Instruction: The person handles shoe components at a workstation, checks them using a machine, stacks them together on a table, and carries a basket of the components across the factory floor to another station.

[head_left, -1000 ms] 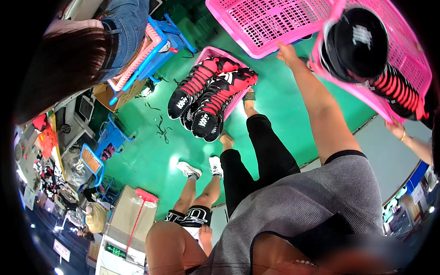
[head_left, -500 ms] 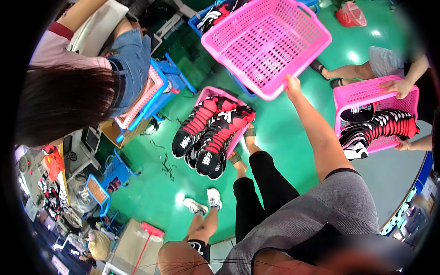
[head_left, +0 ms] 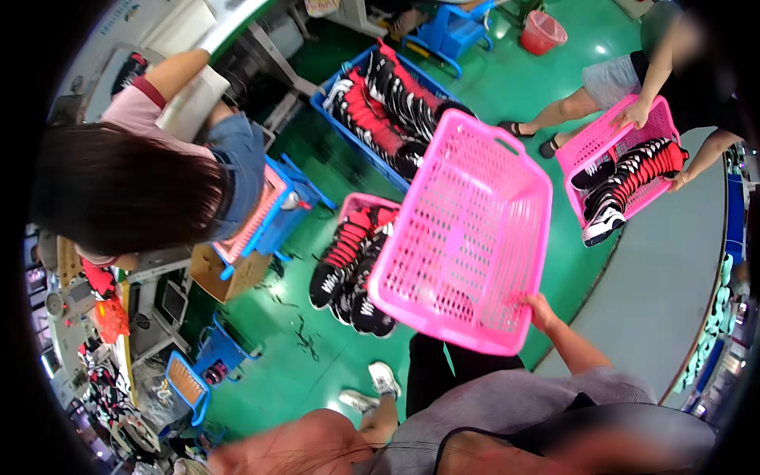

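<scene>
A pink plastic basket (head_left: 467, 237) with slotted walls and floor hangs tilted in front of me, nothing seen inside it. My right hand (head_left: 541, 312) is closed on its near right corner. My left arm (head_left: 301, 443) is a blur at the lower left edge, and its hand does not show. Under the basket's left side stands another pink basket (head_left: 356, 201), partly hidden, heaped with black and red sneakers (head_left: 348, 261). Behind the held basket sits a blue crate (head_left: 323, 96) with rows of similar sneakers (head_left: 368, 111).
At the right, a person holds a pink basket (head_left: 571, 158) of sneakers beside a grey curved surface (head_left: 633, 293). A seated person (head_left: 119, 186) is at the left, near a blue stool (head_left: 190, 380). A red basket (head_left: 541, 33) stands far back on the green floor (head_left: 269, 324).
The pink basket in my right hand has come nearer and lower, now covering part of the sneaker heap. The blue crate has come into fuller view. My left arm has swung outward to the left.
</scene>
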The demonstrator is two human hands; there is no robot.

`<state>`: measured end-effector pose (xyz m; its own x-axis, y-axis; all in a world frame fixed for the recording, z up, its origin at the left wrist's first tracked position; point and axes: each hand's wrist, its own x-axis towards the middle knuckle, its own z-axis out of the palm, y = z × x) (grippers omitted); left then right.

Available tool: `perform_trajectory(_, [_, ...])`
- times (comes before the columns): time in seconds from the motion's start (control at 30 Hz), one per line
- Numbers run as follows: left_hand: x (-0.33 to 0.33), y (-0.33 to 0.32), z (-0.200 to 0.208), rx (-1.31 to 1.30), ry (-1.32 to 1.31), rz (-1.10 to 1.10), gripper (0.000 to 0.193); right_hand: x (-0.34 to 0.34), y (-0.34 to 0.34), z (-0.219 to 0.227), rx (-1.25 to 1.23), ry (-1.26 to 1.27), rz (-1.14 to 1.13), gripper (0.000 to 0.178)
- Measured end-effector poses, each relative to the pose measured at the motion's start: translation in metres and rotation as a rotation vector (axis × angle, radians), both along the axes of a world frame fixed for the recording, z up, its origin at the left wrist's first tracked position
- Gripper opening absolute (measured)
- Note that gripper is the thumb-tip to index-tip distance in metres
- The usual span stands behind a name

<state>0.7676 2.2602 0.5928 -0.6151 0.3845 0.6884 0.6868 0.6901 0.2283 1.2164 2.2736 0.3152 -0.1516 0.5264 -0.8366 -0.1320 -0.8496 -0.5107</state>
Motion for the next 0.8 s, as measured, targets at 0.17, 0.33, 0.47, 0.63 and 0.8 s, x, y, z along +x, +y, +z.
perform_trajectory(0.17, [0.006,0.026,-0.039,0.514,-0.652,-0.822,0.054,0.003,-0.079,0.012,-0.141,0.071,-0.081,0.033])
perform_trajectory(0.33, [-0.009,-0.042,-0.170,0.293,-1.369,-0.602,0.039,0.004,-0.120,0.008,-0.307,0.296,-0.246,0.039])
perform_trajectory(0.47, [-0.005,-0.075,-0.264,0.142,-1.692,-0.420,0.035,0.044,-0.155,-0.070,-0.443,0.326,-0.573,0.044])
perform_trajectory(0.63, [-0.015,-0.139,-0.341,-0.004,-1.692,-0.256,0.027,0.057,-0.151,-0.125,-0.594,0.309,-0.944,0.066])
perform_trajectory(0.8, [-0.048,-0.227,-0.383,-0.457,-1.692,-0.209,0.026,0.071,-0.162,-0.182,-0.557,0.281,-1.174,0.077])
